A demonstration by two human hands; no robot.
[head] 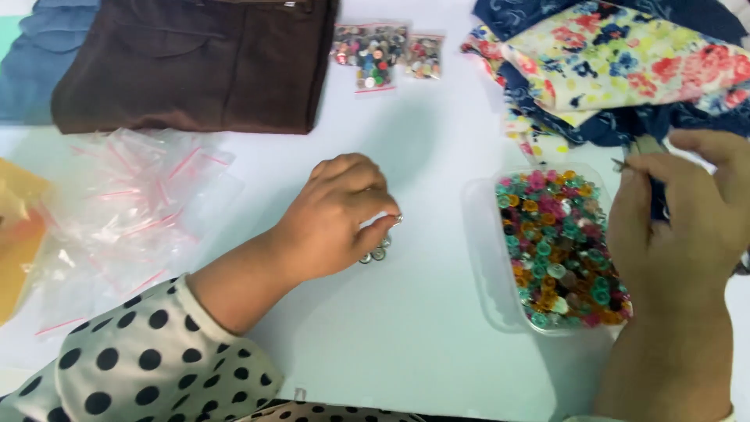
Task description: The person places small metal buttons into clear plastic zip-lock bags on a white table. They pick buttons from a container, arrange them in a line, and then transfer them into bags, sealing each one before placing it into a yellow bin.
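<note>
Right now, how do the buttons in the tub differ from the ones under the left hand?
The buttons in the tub are many, heaped, and mixed pink, teal and orange; the buttons on the table are a few, silvery, lying loose on the white table. The tub holds its lot beside the right hand; the left hand covers the small group with its fingertips. Both lots are small and round.

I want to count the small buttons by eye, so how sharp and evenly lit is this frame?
Head view: light is soft and even, with only a faint shadow beside the left hand on the white table. The right hand, close to the lens, looks soft and slightly smeared. Buttons in the clear tray are reasonably sharp. The far button bags are too small to count.
</note>
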